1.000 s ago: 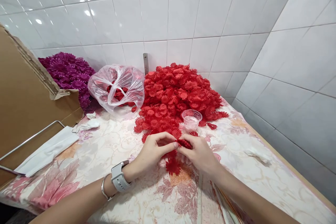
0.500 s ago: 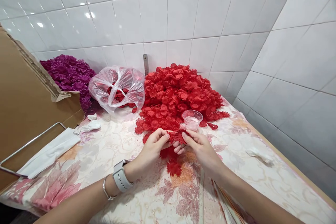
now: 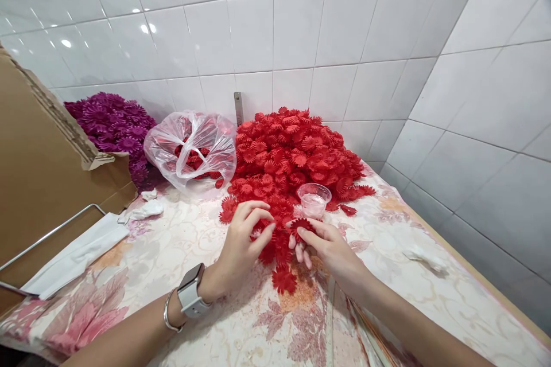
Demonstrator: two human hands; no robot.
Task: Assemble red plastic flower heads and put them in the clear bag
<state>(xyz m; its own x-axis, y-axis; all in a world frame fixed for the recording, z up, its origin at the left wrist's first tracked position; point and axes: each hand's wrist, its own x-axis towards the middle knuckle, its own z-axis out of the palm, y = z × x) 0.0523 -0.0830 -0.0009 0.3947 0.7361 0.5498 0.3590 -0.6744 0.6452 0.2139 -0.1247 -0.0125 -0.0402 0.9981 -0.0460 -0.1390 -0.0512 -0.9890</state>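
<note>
My right hand point(image 3: 321, 241) pinches a dark red artificial flower point(image 3: 300, 227) between thumb and fingers, over the table in front of the heap. To its left, my left hand point(image 3: 247, 235) hovers with thumb and fingers apart and curved, holding nothing that I can see. Loose red flowers point(image 3: 284, 279) lie between and below the two hands. Just beyond my right hand stands a small clear plastic cup point(image 3: 314, 199) with something whitish in it. Behind both hands rises a large heap of red artificial flowers point(image 3: 297, 149).
A clear plastic bag point(image 3: 191, 152) holding red pieces sits left of the heap, near purple flowers point(image 3: 114, 126). Cardboard point(image 3: 51, 143) borders the left side. Thin strips point(image 3: 365, 327) lie at the front on the floral tablecloth point(image 3: 181, 252). A tiled wall point(image 3: 297, 23) stands behind.
My left hand has let go of the red flower, opened and drawn back to the left. The right hand still holds its flower in nearly the same place.
</note>
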